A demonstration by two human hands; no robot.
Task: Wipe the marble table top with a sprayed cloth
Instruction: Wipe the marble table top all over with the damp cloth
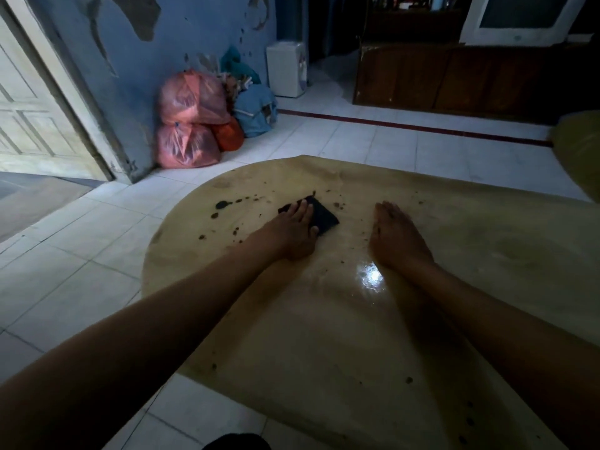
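Cloth (319,214), dark, limp and light, I'd steer by pressing from above, as my flat-fingered left hand (293,230) does on the slick marble table top (324,336), while my right hand (394,237) rests flat, holding nothing.

On the table top (324,319) the left hand (293,230) lies on the cloth (324,216), the right hand (394,237) to its right. Behind, to the left, bags (191,121) stand against the wall (130,60).

**Both hands flat on the worktop**

Your left hand (293,230) presses flat on the dark cloth (319,215) on the beige worktop (324,336). Your right hand (397,237) rests flat beside it, apart from the cloth. Dark spots (223,205) lie left of the cloth.
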